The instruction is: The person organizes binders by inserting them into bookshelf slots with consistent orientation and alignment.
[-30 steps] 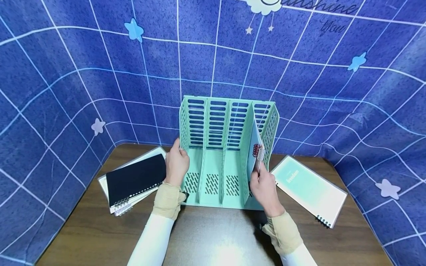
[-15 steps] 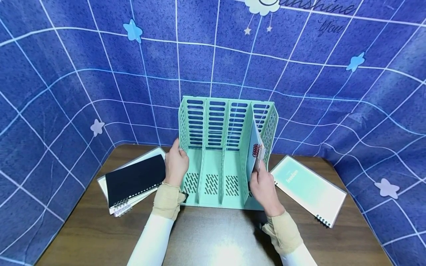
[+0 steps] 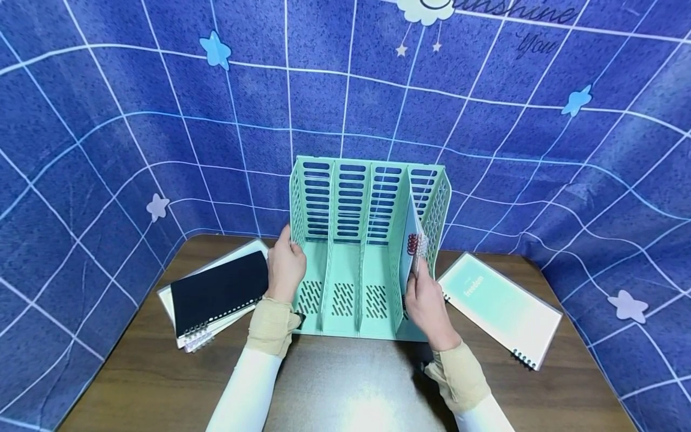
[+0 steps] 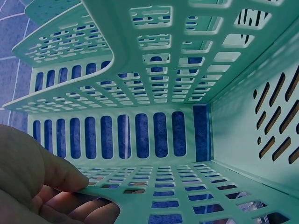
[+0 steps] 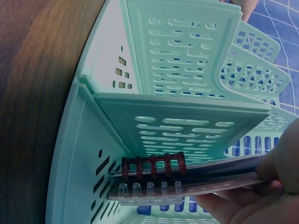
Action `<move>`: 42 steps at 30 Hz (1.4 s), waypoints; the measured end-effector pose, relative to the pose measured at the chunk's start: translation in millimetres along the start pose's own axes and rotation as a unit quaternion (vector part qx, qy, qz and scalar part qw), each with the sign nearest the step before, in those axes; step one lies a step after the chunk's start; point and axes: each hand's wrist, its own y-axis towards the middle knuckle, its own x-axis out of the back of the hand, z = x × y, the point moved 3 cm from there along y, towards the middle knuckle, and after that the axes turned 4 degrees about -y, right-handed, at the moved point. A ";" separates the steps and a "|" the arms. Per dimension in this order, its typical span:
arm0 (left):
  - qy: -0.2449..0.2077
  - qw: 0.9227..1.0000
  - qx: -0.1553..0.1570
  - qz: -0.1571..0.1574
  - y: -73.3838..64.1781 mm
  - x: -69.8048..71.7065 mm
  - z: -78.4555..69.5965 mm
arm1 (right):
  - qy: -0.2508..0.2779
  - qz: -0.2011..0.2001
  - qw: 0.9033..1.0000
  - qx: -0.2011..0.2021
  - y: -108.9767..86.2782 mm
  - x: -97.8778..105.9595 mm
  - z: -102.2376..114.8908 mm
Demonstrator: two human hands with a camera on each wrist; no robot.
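A mint-green file organizer point(image 3: 344, 258) with perforated dividers stands upright on the table. My left hand point(image 3: 287, 267) grips the front edge of its left side wall; in the left wrist view the thumb point(image 4: 65, 175) lies inside the wall and the fingers outside. Within the rightmost compartment, my right hand point(image 3: 428, 303) pinches two thin spiral notebooks standing on edge. One has a dark red binding point(image 5: 154, 167), the other a clear binding point(image 5: 149, 192). In the right wrist view their lower ends are at the compartment floor; whether they touch it I cannot tell.
Left of the organizer, a black spiral notebook point(image 3: 221, 291) lies on lighter ones. To the right lies a pale notebook point(image 3: 499, 309) with a mint cover patch. A blue gridded cloth point(image 3: 243, 150) hangs behind and beside the wooden table point(image 3: 345, 372).
The notebooks' bindings have shifted slightly left in the rightmost compartment, with my right fingers moving along. My left hand keeps its grip on the side wall.
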 end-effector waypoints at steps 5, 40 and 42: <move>0.000 1.000 -0.003 -0.001 -0.3 1.2 -1.7 | -0.001 -0.004 1.000 -0.001 0.9 0.2 0.1; -0.001 1.000 -0.003 0.004 -1.7 0.6 -0.9 | 0.047 0.018 0.995 -0.085 11.1 97.4 -1.2; -0.001 1.000 -0.001 0.006 -1.2 1.0 -1.5 | 0.044 0.002 0.993 -0.106 12.4 109.4 -7.6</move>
